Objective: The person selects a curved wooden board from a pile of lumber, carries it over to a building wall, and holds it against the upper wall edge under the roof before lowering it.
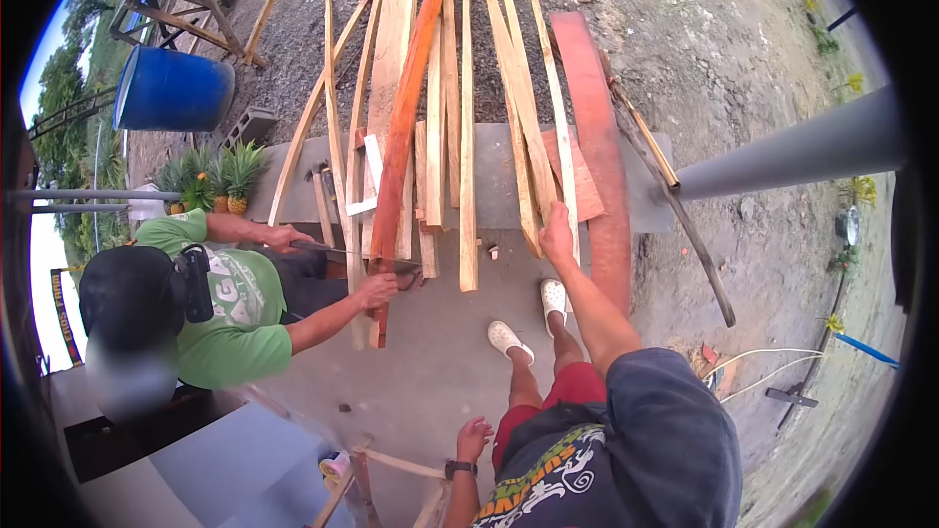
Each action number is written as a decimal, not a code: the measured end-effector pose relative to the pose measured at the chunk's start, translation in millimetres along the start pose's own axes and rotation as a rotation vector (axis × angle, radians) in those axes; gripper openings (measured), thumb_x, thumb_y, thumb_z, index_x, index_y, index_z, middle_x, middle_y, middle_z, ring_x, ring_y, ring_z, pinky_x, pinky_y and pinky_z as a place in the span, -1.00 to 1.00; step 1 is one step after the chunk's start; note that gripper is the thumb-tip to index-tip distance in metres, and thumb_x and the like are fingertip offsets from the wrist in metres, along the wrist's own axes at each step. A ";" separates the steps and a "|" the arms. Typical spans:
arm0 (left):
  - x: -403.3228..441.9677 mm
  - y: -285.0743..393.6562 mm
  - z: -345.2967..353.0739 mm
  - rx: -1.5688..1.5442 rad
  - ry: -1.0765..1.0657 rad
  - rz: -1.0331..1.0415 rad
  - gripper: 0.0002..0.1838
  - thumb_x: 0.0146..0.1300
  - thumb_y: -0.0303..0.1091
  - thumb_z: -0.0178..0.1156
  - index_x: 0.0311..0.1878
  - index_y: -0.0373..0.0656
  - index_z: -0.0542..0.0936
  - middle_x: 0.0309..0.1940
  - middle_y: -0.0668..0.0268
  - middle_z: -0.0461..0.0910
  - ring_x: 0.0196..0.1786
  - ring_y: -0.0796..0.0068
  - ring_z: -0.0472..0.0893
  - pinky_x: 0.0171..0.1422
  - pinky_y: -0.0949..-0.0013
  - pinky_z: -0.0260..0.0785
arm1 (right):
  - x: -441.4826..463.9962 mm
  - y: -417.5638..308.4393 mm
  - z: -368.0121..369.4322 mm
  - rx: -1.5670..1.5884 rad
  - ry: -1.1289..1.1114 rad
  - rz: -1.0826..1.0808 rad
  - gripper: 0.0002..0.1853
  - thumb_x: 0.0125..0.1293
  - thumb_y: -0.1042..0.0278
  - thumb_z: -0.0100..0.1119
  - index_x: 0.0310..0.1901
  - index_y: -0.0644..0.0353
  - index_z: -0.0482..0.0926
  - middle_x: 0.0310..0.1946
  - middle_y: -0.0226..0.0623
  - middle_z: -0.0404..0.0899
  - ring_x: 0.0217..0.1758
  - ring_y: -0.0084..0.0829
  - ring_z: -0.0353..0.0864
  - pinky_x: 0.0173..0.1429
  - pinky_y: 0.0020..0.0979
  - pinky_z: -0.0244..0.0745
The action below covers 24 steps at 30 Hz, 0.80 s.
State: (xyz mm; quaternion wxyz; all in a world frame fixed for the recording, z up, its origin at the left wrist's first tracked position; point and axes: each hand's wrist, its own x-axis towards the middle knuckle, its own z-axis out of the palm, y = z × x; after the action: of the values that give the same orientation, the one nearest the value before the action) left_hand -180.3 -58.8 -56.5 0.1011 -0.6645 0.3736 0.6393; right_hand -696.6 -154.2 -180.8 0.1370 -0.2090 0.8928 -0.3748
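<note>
My right hand (557, 234) is closed around the near end of a pale wooden plank (519, 88), which slants away from me among other strips. Beside it, a narrow wooden strip (558, 117) passes just right of my fingers. My left hand (475, 438), with a dark watch on the wrist, hangs low by my hip. It holds nothing, its fingers loosely bent and apart. Left of the planks, a co-worker in a green shirt (240, 293) rests one hand on a reddish-brown board (403, 117). The co-worker's other hand holds a thin, blade-like tool (337, 251).
Several pale strips (468, 137) lie across a low concrete ledge (293, 161). A wide red board (594, 137) stands out at right, near a grey post (792, 144). A hammer (322, 191), pineapples (238, 181) and a blue barrel (176, 88) are at left. A wooden frame (406, 462) stands below.
</note>
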 end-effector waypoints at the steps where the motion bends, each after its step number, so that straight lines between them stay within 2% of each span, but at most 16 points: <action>1: 8.6 6.2 1.3 0.121 -0.008 0.049 -0.61 0.37 -0.26 0.17 0.20 -0.21 0.50 -0.15 0.20 0.69 -0.15 0.45 0.70 -0.15 0.39 0.54 | -0.1 -0.9 -0.2 0.004 -0.004 0.003 -0.30 0.03 0.64 0.20 0.26 0.29 0.19 0.20 0.11 0.25 0.23 0.17 0.38 0.19 -0.07 0.48; 4: 40.4 34.1 13.5 0.393 0.029 0.221 -0.60 0.29 -0.27 0.21 0.15 -0.23 0.55 -0.26 0.23 0.71 -0.19 0.46 0.69 -0.15 0.40 0.51 | 0.4 0.5 0.9 -0.015 -0.008 0.017 -0.29 0.03 0.62 0.22 0.27 0.28 0.18 0.23 0.06 0.23 0.22 0.15 0.40 0.17 -0.07 0.51; 6: 59.1 70.9 30.9 0.622 0.125 0.467 -0.57 0.27 -0.22 0.23 0.13 -0.26 0.55 -0.29 0.14 0.70 -0.19 0.24 0.70 -0.09 0.28 0.51 | 2.3 5.2 3.1 -0.037 0.013 -0.019 -0.27 0.03 0.61 0.24 0.28 0.25 0.17 0.25 0.04 0.23 0.22 0.14 0.41 0.16 -0.08 0.52; 8: 66.3 121.8 60.0 0.681 0.146 0.587 -0.55 0.29 -0.18 0.21 0.14 -0.30 0.53 -0.27 0.05 0.69 -0.14 0.03 0.67 0.01 0.15 0.49 | 1.7 4.1 -3.7 -0.004 -0.016 0.023 -0.26 0.03 0.60 0.25 0.28 0.25 0.17 0.25 0.03 0.23 0.22 0.13 0.41 0.17 -0.08 0.52; 12: 89.7 207.6 113.2 0.841 0.306 0.793 -0.45 0.29 -0.28 0.17 0.29 -0.32 0.36 0.12 -0.12 0.50 0.16 -0.09 0.49 0.25 0.04 0.36 | 4.7 3.1 -10.4 0.029 -0.028 0.027 -0.25 0.02 0.59 0.26 0.29 0.23 0.17 0.24 0.03 0.22 0.22 0.13 0.41 0.19 -0.09 0.52; 14: 94.4 253.5 133.5 0.842 0.346 0.858 -0.42 0.25 -0.34 0.19 0.29 -0.38 0.32 0.15 -0.15 0.43 0.21 -0.15 0.42 0.32 0.03 0.29 | 4.3 2.2 -12.2 0.021 -0.027 0.006 -0.25 0.02 0.59 0.26 0.29 0.23 0.17 0.24 0.02 0.22 0.23 0.13 0.41 0.19 -0.09 0.51; 16: 115.2 280.8 147.2 0.914 0.399 0.922 -0.38 0.20 -0.39 0.23 0.31 -0.36 0.30 0.21 -0.16 0.35 0.28 -0.15 0.34 0.36 0.03 0.25 | 4.8 -1.6 -13.1 -0.004 -0.067 0.044 -0.26 0.03 0.60 0.26 0.28 0.23 0.19 0.24 0.02 0.22 0.24 0.12 0.40 0.20 -0.09 0.51; 19: 142.7 318.0 165.9 1.041 0.486 0.841 -0.30 0.16 -0.41 0.26 0.36 -0.32 0.24 0.29 -0.18 0.27 0.31 -0.17 0.31 0.37 -0.04 0.22 | 6.1 -7.0 -17.1 0.022 -0.086 0.058 -0.29 0.04 0.61 0.25 0.27 0.23 0.20 0.25 0.01 0.21 0.25 0.11 0.39 0.20 -0.09 0.50; 20: 154.5 320.9 171.2 1.042 0.485 0.838 -0.30 0.16 -0.41 0.26 0.36 -0.32 0.24 0.29 -0.18 0.27 0.31 -0.17 0.31 0.37 -0.04 0.22 | 7.7 -8.1 -17.9 0.022 -0.088 0.060 -0.29 0.04 0.61 0.25 0.27 0.23 0.20 0.25 0.01 0.21 0.25 0.11 0.39 0.20 -0.09 0.50; 22: 180.6 315.4 180.6 1.182 0.670 0.822 -0.19 0.11 -0.42 0.31 0.42 -0.28 0.16 0.36 -0.22 0.19 0.31 -0.19 0.30 0.35 -0.10 0.21 | 7.2 -8.3 -18.4 -0.031 -0.079 0.041 -0.29 0.04 0.61 0.26 0.26 0.24 0.21 0.25 0.00 0.22 0.24 0.11 0.38 0.20 -0.08 0.49; 23: 185.7 315.5 183.7 1.188 0.670 0.825 -0.19 0.11 -0.42 0.31 0.42 -0.28 0.16 0.36 -0.22 0.19 0.31 -0.19 0.30 0.35 -0.10 0.21 | 8.3 -10.5 -18.7 -0.027 -0.076 0.045 -0.29 0.04 0.61 0.26 0.26 0.24 0.21 0.25 0.00 0.22 0.24 0.11 0.38 0.20 -0.08 0.49; 24: 190.9 317.2 186.6 1.226 0.719 0.768 -0.16 0.12 -0.42 0.30 0.44 -0.28 0.12 0.37 -0.22 0.19 0.30 -0.19 0.31 0.34 -0.09 0.22 | 8.9 -13.3 -19.0 -0.061 -0.061 0.042 -0.34 0.04 0.64 0.19 0.23 0.24 0.24 0.21 0.00 0.26 0.21 0.10 0.39 0.19 -0.07 0.47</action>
State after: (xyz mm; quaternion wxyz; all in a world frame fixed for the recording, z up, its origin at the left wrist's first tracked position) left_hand -541.6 -236.9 -154.4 0.0944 -0.4809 0.8697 0.0581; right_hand -708.5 -155.3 -158.9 0.1658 -0.2055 0.9034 -0.3379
